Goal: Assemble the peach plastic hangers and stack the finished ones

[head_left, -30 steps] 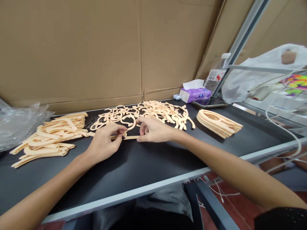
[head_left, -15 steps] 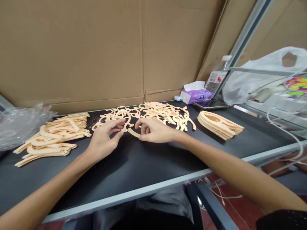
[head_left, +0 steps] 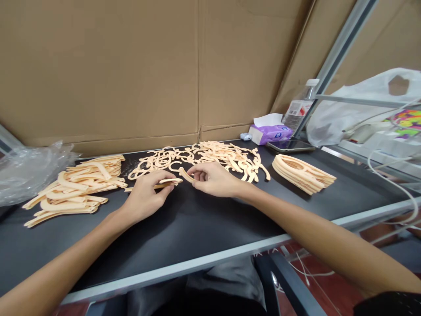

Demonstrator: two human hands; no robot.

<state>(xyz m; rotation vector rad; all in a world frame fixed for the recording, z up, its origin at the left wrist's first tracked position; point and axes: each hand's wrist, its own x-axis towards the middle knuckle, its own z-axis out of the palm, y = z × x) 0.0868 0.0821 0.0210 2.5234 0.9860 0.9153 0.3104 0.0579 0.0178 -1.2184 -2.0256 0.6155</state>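
My left hand [head_left: 146, 193] pinches a pale cream plastic hanger part [head_left: 171, 181]; a straight end of it sticks out to the left, behind the hand. Close by on the right, my right hand [head_left: 213, 179] grips a curved hanger arm [head_left: 187, 175], its tip pointing toward the left hand's piece. A small gap shows between the two pieces. Behind the hands lies a loose heap of hanger hooks [head_left: 164, 157] and small curved parts [head_left: 226, 156]. To the left is a pile of hanger arms [head_left: 77, 184].
A neat stack of joined curved pieces [head_left: 301, 173] sits at right on the black table [head_left: 210, 228]. Behind it are a phone [head_left: 291, 145], a purple tissue pack [head_left: 271, 132] and a bottle [head_left: 299, 107]. Clear plastic wrap [head_left: 36, 171] lies far left; cardboard [head_left: 131, 70] walls the back.
The hook that stood up between my hands has tipped down, and my left hand's piece now lies flatter. The right hand's arm has swung its tip upward, apart from the left piece.
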